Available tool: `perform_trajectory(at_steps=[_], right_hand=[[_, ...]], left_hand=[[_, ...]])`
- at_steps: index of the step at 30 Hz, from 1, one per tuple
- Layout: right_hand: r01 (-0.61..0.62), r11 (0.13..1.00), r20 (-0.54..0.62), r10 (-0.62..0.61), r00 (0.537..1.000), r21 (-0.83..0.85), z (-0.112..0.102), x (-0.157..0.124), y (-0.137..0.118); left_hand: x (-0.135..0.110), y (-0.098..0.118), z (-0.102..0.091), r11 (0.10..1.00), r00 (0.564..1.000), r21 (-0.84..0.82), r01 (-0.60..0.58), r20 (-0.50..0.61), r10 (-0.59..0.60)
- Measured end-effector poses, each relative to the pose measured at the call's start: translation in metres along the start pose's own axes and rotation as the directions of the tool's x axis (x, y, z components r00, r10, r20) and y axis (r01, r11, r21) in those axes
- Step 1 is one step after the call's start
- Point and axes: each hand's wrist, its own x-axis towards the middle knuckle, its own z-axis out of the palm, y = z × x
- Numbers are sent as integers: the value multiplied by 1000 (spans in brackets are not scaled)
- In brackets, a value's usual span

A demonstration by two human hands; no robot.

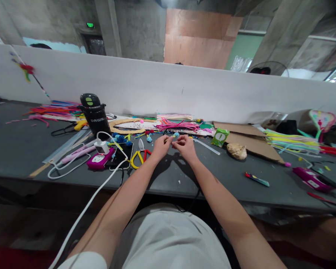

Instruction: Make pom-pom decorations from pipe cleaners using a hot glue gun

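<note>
Above the grey table, my left hand [161,146] and my right hand [186,147] meet with fingertips pinched together. Between them shows a small fuzzy light blue and green pipe cleaner piece [176,135]; both hands appear closed on it, though the fingers cover much of it. A translucent stick [208,147] extends to the right from behind my right hand. Left of my left hand lie pliers [140,155] with yellow and red handles. Small blue fuzzy pieces [149,138] rest just beyond them.
A black bottle [95,117] stands at left, near a phone [121,157], a purple power socket [100,158] and a white cable [93,194]. Pink pipe cleaners [176,125] lie at the back. To the right are a green packet [220,137], cardboard [254,144] and a marker-like tool [257,179].
</note>
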Motion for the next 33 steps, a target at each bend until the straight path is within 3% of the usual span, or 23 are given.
perform_trajectory(at_steps=[10, 19, 27, 33], right_hand=[[104, 981, 60, -95, 994, -165, 7, -5, -6], [191, 969, 97, -177, 979, -159, 9, -6, -7], [217, 948, 43, -213, 976, -233, -2, -1, -4], [272, 893, 5, -290, 957, -358, -11, 0, -11]], left_hand=[[4, -1, 1, 985, 997, -158, 76, 12, -75], [4, -1, 3, 922, 985, -348, 170, 99, -145], [4, 2, 1, 950, 989, -279, 141, -2, -147], [5, 1, 0, 951, 988, -271, 149, -3, -156]])
